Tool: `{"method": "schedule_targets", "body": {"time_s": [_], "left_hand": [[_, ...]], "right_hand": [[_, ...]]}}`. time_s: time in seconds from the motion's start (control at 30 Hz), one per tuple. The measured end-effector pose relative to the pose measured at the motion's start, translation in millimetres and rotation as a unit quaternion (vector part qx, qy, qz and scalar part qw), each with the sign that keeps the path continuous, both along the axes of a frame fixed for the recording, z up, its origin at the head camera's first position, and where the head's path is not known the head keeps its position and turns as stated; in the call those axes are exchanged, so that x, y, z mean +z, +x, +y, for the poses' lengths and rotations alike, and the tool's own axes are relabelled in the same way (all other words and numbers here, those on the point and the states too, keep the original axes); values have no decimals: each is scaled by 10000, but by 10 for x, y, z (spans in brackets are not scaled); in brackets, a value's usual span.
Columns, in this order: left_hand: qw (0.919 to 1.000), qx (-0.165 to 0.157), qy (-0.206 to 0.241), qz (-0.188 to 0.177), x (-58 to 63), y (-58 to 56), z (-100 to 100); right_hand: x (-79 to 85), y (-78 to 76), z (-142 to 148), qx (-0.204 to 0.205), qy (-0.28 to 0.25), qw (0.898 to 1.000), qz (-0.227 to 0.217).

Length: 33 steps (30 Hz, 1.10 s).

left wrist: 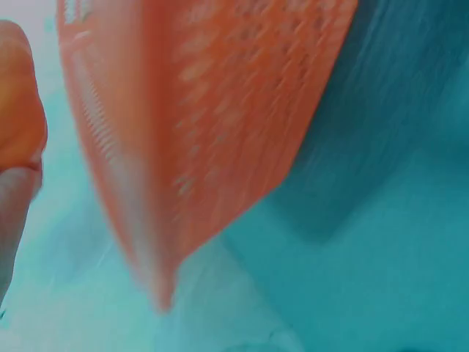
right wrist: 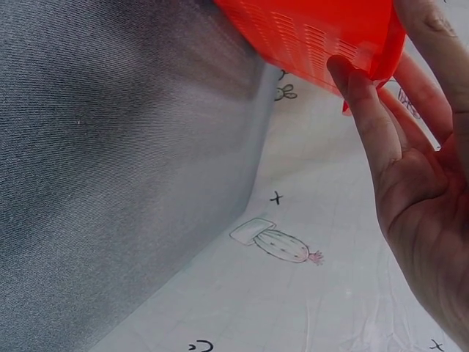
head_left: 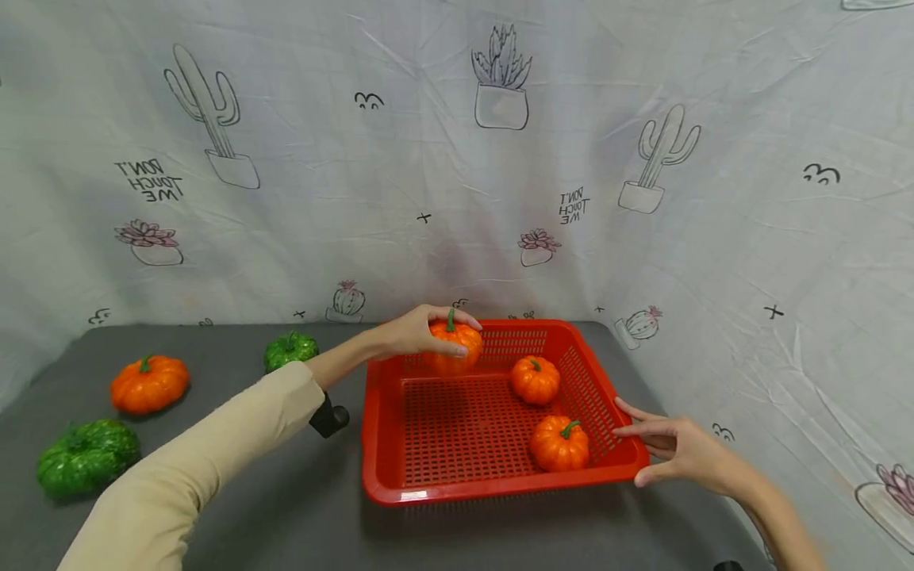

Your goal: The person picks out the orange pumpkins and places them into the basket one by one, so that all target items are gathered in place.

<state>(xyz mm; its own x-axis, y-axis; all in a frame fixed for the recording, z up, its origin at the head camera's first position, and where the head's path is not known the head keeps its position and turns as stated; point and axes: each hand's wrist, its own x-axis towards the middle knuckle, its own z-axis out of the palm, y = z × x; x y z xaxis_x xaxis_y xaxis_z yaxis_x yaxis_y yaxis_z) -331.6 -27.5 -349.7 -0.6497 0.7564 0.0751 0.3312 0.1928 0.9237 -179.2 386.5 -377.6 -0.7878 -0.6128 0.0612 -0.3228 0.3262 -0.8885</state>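
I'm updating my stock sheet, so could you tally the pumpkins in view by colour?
Orange pumpkins: 4 (2 in the basket, 1 in the left hand, 1 on the table)
Green pumpkins: 2 (both on the table)
Total: 6

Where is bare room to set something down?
Inside the red basket, left of its two orange pumpkins; on the gray tabletop before the basket, between beige sleeve and right hand. Crowded: the basket's right side and back left, where the left hand holds another pumpkin.
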Motion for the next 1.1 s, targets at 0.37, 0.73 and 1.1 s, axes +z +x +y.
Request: {"method": "schedule_targets", "body": {"time_s": [0.37, 0.73, 1.1], "left_hand": [[9903, -1384, 144, 10, 408, -200, 71], [9664, -2547, -55, -340, 308, -204, 552], [9064, -4013, -653, -1147, 87, -165, 951]], "right_hand": [[-19, 25, 27, -147, 92, 9998, 13], [-45, 37, 3, -187, 231, 9995, 104], [-66, 37, 27, -144, 81, 9997, 198]]}}
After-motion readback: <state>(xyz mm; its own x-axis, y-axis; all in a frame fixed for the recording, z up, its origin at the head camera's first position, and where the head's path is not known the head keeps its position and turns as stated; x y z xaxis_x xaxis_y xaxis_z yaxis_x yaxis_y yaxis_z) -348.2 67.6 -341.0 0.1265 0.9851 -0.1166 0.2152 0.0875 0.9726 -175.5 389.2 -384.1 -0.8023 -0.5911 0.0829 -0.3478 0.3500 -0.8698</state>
